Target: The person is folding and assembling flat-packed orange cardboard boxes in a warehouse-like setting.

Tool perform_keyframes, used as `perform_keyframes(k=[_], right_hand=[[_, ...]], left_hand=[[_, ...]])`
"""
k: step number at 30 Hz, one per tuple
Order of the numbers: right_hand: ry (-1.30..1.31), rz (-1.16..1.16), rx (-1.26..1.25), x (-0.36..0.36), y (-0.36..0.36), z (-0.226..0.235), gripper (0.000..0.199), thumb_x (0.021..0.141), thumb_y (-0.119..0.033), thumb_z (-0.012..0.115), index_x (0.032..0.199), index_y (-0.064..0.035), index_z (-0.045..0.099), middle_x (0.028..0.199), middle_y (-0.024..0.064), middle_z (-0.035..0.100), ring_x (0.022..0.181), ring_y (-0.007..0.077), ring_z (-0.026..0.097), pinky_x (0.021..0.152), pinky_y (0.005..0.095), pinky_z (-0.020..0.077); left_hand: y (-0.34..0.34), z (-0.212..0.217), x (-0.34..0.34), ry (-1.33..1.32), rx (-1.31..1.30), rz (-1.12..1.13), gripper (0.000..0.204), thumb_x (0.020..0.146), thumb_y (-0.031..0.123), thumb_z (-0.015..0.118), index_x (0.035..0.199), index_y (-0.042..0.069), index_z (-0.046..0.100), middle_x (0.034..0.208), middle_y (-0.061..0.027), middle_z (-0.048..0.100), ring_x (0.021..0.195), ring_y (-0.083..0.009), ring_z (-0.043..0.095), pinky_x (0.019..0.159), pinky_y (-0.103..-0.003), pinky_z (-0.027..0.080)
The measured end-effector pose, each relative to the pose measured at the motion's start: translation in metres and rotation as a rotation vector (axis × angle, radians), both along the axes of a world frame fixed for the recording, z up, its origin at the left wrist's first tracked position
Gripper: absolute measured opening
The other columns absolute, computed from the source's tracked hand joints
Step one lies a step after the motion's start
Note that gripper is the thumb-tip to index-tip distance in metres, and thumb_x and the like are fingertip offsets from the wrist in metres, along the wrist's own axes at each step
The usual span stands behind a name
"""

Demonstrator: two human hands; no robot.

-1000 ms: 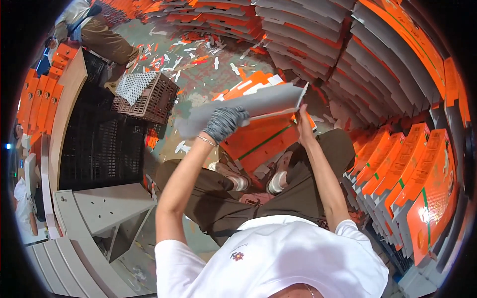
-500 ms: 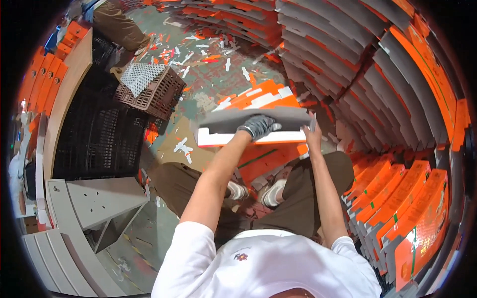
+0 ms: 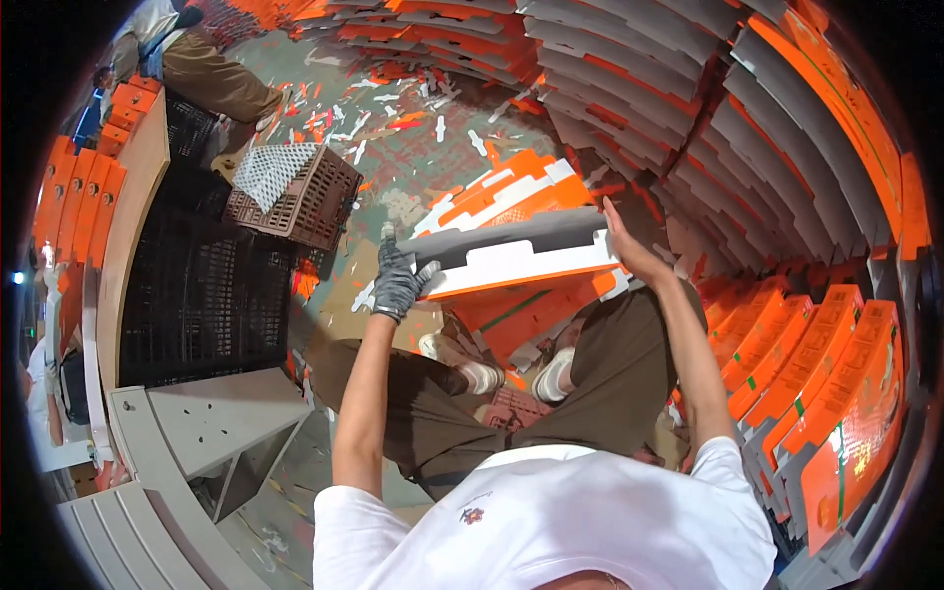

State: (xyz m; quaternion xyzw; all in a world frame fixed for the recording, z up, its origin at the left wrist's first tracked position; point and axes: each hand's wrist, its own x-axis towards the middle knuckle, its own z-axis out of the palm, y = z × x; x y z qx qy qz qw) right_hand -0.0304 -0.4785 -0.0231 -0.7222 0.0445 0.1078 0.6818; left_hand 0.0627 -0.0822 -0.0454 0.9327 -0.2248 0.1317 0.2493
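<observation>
Between my two hands is a folded cardboard box blank (image 3: 511, 261), grey inside with white flaps and an orange lower edge, above a pile of other blanks. My left hand (image 3: 398, 275), in a grey glove, is at its left end with fingers pointing away and thumb spread along the edge. At the right end my bare right hand (image 3: 631, 246) presses against it, fingers up along the side. Beyond it lie orange and white cardboard blanks (image 3: 521, 192). Below, an orange sheet with a green strip (image 3: 506, 320) rests between my shoes.
Tall stacks of grey and orange cardboard (image 3: 629, 98) rise ahead and to the right, with bundled orange blanks (image 3: 836, 383) at near right. On the left are a brown plastic crate (image 3: 320, 202), black crates (image 3: 206, 285) and a grey metal cabinet (image 3: 211, 413). Scraps litter the floor. Another person (image 3: 216, 74) is at far left.
My left hand has moved from inside the blank to its left end. The blank has tilted, showing more of its white flaps. My right hand stays at the right end.
</observation>
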Motion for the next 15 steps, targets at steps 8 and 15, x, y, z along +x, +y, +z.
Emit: perform_keyframes(k=[8,15], right_hand=[[-0.018,0.185,-0.188,0.025,-0.021,-0.005,0.049,0.064,-0.003,0.062,0.112,-0.0037,0.052,0.100,0.0041,0.056,0.101,0.0136,0.048,0.090,0.0253,0.0343],[-0.220,0.618,-0.495,0.019,-0.006,0.024,0.062,0.070,-0.005,0.059,0.128,-0.0189,0.040,0.138,0.0153,0.025,0.127,0.0303,0.025,0.102,0.0379,0.0250]], left_hand=[[0.019,-0.017,0.011,0.579,-0.573,-0.005,0.034,0.078,0.006,0.059,0.111,0.004,0.052,0.101,-0.0062,0.059,0.094,-0.0157,0.054,0.083,-0.029,0.042],[0.024,-0.034,-0.015,0.180,-0.495,-0.058,0.016,0.079,0.009,0.057,0.093,0.004,0.061,0.091,-0.0088,0.062,0.085,-0.0200,0.058,0.080,-0.034,0.045]])
